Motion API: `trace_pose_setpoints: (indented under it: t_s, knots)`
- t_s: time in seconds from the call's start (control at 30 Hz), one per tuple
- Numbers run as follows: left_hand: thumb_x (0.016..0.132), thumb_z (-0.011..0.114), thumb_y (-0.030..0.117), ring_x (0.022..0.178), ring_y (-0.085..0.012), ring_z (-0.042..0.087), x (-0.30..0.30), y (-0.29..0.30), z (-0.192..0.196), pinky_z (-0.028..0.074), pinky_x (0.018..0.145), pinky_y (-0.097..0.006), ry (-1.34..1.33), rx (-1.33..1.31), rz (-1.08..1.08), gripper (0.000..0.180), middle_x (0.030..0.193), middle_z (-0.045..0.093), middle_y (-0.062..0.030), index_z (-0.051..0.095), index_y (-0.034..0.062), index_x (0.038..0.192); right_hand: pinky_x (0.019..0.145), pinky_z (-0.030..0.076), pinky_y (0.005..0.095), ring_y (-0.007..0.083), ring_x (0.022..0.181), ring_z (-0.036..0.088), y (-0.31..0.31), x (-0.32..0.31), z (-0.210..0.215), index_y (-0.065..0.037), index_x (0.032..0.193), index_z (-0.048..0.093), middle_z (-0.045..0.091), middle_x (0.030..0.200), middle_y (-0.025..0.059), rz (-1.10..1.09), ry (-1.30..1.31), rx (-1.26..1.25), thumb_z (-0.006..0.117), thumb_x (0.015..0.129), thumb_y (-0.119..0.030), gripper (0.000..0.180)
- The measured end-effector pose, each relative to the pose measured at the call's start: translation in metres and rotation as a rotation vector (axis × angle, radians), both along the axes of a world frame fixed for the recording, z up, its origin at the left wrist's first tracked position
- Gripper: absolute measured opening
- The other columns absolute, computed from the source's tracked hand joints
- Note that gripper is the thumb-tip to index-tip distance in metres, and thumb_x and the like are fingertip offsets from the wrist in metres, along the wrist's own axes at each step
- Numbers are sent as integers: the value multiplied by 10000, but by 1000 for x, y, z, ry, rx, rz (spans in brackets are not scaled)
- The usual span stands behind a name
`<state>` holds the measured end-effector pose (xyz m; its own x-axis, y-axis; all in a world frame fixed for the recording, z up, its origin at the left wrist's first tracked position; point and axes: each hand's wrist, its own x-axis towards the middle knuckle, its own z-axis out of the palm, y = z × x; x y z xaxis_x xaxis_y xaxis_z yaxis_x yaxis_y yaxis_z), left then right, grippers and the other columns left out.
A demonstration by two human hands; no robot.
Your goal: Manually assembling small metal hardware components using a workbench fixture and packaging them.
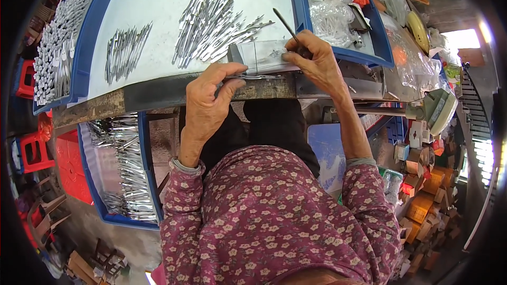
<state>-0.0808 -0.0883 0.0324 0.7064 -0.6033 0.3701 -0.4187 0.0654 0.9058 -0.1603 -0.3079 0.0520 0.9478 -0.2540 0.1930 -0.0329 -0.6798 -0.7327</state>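
My left hand is closed at the table's front edge, pinching one end of a slim silver metal piece between thumb and fingers. My right hand is closed around a thin dark rod-shaped tool, which slants up and to the left. Between the hands lies a flat, shiny rectangular block with a grey end, and my right fingertips touch its right part. Beyond it, many slim silver metal pieces lie in a loose pile. A smaller bunch of similar pieces lies farther left.
At the left a blue tray holds packed pale rods. Another blue tray below is full of silver pieces. A blue bin with clear plastic bags stands at right. A lamp-like head juts out near the table's right side.
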Motion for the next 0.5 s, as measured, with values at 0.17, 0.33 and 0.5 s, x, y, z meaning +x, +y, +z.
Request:
trace_pose_setpoints:
  t_s: [0.17, 0.33, 0.5]
  knots:
    - [745, 614, -59, 757, -168, 606, -1, -3, -2, 471, 672, -248, 29, 5, -25, 209, 871, 625, -87, 612, -10, 948, 513, 356, 233, 68, 573, 404, 13, -3, 10, 21, 841, 554, 491, 638, 27, 3, 95, 146, 646, 768, -88, 160]
    - [749, 619, -44, 765, -161, 609, -2, -6, -3, 475, 675, -255, 70, -1, -32, 253, 866, 629, -89, 599, 9, 995, 514, 357, 235, 65, 575, 398, 25, -6, 19, 23, 846, 552, 482, 624, 29, 42, 104, 161, 644, 775, -84, 157]
    - [760, 617, -35, 761, -139, 603, -2, -8, -5, 477, 664, -245, 88, 10, -40, 261, 841, 630, -90, 595, 21, 1014, 531, 388, 268, 121, 578, 470, 33, -8, 28, 15, 878, 569, 524, 668, 76, 147, 39, 108, 650, 760, -56, 159]
